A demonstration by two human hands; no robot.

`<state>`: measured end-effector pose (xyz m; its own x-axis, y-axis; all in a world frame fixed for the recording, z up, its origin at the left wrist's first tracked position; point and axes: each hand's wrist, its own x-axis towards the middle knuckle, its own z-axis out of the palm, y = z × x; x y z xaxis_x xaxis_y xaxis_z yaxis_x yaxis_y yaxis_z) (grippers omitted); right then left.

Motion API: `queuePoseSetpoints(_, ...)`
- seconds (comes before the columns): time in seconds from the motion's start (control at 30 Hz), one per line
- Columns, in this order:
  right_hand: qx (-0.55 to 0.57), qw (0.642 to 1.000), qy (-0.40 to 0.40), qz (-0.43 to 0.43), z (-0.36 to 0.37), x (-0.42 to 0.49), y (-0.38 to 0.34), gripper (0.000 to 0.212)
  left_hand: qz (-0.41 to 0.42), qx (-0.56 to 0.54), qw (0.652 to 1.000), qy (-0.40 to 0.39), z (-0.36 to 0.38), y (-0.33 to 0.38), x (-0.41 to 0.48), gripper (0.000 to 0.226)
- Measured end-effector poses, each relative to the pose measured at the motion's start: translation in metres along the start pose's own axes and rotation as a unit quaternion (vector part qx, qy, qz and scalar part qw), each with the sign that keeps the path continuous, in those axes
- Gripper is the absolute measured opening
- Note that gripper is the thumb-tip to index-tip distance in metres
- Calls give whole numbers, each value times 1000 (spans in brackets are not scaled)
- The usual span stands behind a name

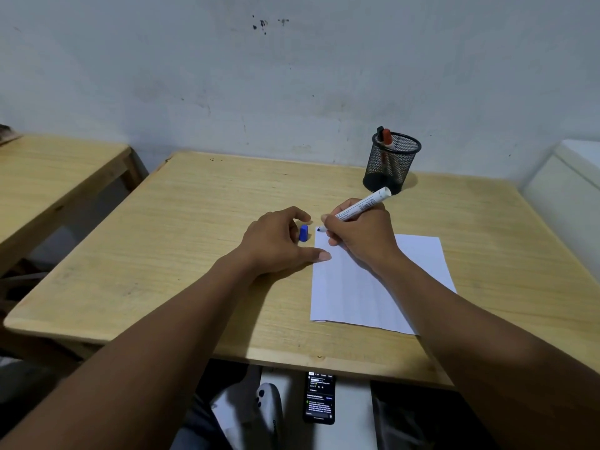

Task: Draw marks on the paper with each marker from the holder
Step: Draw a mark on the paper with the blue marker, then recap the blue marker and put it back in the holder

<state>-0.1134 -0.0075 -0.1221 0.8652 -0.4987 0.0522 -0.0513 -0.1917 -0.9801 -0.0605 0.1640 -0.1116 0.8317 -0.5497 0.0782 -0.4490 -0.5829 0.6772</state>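
A white sheet of paper (373,280) lies flat on the wooden table (194,222), right of centre, reaching close to the near edge; no marks show on its visible part. A white-barrelled marker (360,206) with printed lettering slants over the sheet's far left corner, uncapped, its blue tip at that corner. Its blue cap (303,233) lies on the table just left of that corner. A black mesh holder (389,164) stands upright near the far edge, holding a red-capped marker (387,138) and a black-capped one beside it.
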Motion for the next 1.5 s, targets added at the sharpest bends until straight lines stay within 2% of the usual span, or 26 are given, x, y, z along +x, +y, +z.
queuePoseSetpoints(0.37, 33, 999, -17, 24, -3, -5, -12, 11, -19, -16, 1000, -2, -2, 1, -1, 74)
queuePoseSetpoints(0.43, 74, 996, 10, 51, -6, -1, -16, 6, -30, -35, 999, 0, -2, 0, -1, 61)
queuePoseSetpoints(0.53, 136, 986, 53, 84, -16, 5, -27, 3, -35, -85, 996, -12, -5, -2, 0, 25)
queuePoseSetpoints(0.6, 144, 986, 43, 79, -26, 8, -38, 6, -46, -135, 990, -5, -8, -2, 2, 14)
queuePoseSetpoints(0.77, 205, 968, -75, 125, -52, 14, -72, 11, -81, -329, 940, 52, -23, 7, 14, 13)
queuePoseSetpoints(0.87, 227, 960, -82, 143, -58, 17, -81, 19, -95, -366, 925, 35, -31, 22, 21, 22)
queuePoseSetpoints(0.97, 227, 961, -72, 142, -57, 16, -86, 19, -93, -406, 909, 3, -35, 37, 25, 18)
queuePoseSetpoints(1.27, 193, 971, -86, 109, -62, 14, -92, 12, -84, -434, 897, -21, -31, 61, 32, 18)
queuePoseSetpoints(1.5, 190, 969, -118, 104, -74, 22, -96, 13, -48, -430, 902, 12, -23, 78, 49, 13)
